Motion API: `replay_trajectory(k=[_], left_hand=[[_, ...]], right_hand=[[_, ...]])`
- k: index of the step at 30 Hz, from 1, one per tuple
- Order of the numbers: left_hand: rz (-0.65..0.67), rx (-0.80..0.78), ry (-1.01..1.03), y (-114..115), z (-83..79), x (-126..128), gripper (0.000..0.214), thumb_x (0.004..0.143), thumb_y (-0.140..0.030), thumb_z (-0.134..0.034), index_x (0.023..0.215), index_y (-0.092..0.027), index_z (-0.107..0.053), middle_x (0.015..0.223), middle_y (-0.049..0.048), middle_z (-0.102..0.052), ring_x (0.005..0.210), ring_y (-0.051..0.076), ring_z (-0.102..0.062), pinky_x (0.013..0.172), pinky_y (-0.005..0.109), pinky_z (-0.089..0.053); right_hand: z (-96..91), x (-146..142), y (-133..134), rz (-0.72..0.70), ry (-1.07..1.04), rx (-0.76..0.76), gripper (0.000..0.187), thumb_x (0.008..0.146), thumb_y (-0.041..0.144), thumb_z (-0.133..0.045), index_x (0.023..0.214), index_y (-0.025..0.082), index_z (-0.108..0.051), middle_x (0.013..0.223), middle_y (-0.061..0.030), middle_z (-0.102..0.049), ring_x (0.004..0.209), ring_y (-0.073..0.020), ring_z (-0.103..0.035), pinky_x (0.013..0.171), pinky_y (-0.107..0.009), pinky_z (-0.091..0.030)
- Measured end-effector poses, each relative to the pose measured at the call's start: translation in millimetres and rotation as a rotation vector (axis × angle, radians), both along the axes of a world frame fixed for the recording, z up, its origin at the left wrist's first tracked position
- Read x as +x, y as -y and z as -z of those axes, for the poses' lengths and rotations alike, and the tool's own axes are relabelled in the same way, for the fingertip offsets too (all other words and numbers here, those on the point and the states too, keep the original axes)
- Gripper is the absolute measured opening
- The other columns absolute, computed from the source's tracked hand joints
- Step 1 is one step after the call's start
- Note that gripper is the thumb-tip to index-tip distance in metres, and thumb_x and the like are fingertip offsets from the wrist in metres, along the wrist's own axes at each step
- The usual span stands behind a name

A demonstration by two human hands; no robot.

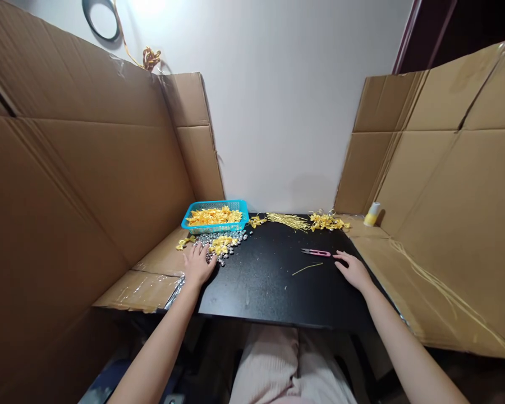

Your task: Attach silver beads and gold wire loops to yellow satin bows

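My left hand (199, 264) lies with its fingers spread at the edge of a pile of silver bells (242, 235); whether it touches any, I cannot tell. Yellow ribbon bows (223, 244) rest on that pile, just right of the fingers. Over on the right, my right hand (352, 269) is open, palm down, its fingertips close to the handle of pink thread snips (320, 253). A single gold twist tie (307, 269) lies on the black table (252, 286), left of that hand.
Behind my left hand stands a blue basket (187, 224) of yellow bows. A bundle of gold ties (288, 221) and a heap of finished-looking bows (328, 221) lie along the back. A thread spool (371, 214) stands right. Cardboard walls (84, 185) flank the table.
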State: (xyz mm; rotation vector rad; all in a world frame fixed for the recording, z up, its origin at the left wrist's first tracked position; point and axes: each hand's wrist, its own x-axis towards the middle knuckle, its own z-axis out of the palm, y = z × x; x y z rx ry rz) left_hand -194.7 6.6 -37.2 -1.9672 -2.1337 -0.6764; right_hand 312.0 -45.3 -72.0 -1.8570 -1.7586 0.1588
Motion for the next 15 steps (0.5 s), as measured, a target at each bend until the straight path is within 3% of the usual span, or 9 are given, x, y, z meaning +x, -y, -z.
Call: replay_trajectory(k=[9,15], left_hand=[[-0.028,0.008,0.025,5.8,-5.2,3.8,0.056,0.087,-0.038,-0.051,0.136,-0.013,-0.052,0.149,0.0181,-0.041,0.138,0.037,-0.034,0.111,0.064,-0.023],[-0.017,0.047,0.015,6.6,-3.3,4.3,0.052,0.086,-0.033,-0.051,0.133,-0.012,-0.054,0.146,0.0188,-0.046,0.135,0.036,-0.038,0.11,0.062,-0.026]], right_hand=[[6.9,13.2,-2.0,0.075,-0.184,0.03,0.021,0.092,0.032,-0.058,0.105,0.016,-0.065,0.112,-0.0073,-0.067,0.103,-0.0204,-0.064,0.092,-0.043,-0.051],[3.3,13.4,-0.5,0.093,-0.25,0.068,0.029,0.08,0.037,-0.053,0.09,0.023,-0.076,0.1,-0.0061,-0.076,0.099,-0.0271,-0.068,0.086,-0.037,-0.052]])
